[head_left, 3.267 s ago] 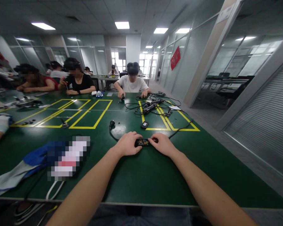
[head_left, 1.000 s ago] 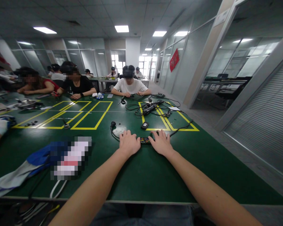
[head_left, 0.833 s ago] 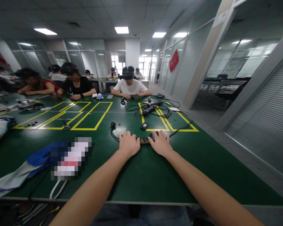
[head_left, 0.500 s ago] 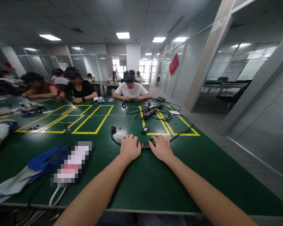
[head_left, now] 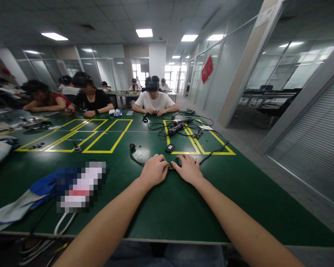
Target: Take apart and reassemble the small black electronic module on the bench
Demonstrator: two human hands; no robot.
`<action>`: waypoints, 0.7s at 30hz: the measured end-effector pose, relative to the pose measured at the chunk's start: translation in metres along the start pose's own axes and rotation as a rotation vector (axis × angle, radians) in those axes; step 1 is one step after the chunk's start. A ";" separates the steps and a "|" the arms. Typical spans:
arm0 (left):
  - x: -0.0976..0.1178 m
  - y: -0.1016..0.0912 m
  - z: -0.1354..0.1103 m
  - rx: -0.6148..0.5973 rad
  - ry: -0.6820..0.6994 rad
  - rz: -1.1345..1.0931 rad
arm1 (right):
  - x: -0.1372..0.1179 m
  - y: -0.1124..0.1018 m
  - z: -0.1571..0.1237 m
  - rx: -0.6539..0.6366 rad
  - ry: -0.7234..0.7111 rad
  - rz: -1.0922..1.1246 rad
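A small dark device with orange-ringed spots (head_left: 171, 167) lies low on the green table (head_left: 167, 207), mostly covered by my fingers. My left hand (head_left: 156, 168) grips its left end, the thumb near the middle. On its right end, my right hand (head_left: 187, 167) has its fingers curled over and its thumb pointing inward. A black cord (head_left: 136, 159) runs out from beside my left hand to a plug-like end (head_left: 132, 147). Another black cable (head_left: 215, 151) leads away past my right hand. Just beyond the hands sits a small black box (head_left: 170, 148) with a white label.
Tangled black cables and a rod-shaped tool (head_left: 178, 128) lie at the back right. Yellow tape (head_left: 108, 151) marks rectangles on the table. To the left are a blue-and-grey cloth (head_left: 39, 189) and a blurred pale item (head_left: 85, 183). A co-worker (head_left: 154, 100) sits opposite; others sit left.
My thumbs have come closer together over the device, hiding more of it. The whole view has shifted slightly, with the table appearing a little higher.
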State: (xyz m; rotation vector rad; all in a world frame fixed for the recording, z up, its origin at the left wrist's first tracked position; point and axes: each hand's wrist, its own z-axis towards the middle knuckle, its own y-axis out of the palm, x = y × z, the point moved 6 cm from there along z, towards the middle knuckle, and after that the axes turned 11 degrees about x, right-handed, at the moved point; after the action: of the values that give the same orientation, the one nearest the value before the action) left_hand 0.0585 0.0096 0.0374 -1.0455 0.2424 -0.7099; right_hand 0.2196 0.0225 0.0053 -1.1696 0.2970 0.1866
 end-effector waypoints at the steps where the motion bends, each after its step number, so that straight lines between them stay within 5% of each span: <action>1: 0.000 0.000 -0.001 0.006 0.011 -0.005 | 0.001 0.001 0.001 -0.007 0.007 0.009; 15: 0.003 -0.009 0.002 0.065 0.147 -0.011 | -0.001 0.003 0.004 -0.021 0.025 0.043; 21: -0.012 -0.009 -0.003 0.141 0.010 -0.076 | 0.007 0.003 0.006 -0.057 0.034 0.116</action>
State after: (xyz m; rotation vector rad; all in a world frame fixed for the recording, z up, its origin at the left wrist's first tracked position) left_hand 0.0445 0.0126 0.0419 -0.9210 0.1593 -0.7892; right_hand 0.2263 0.0295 0.0026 -1.2134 0.3918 0.2790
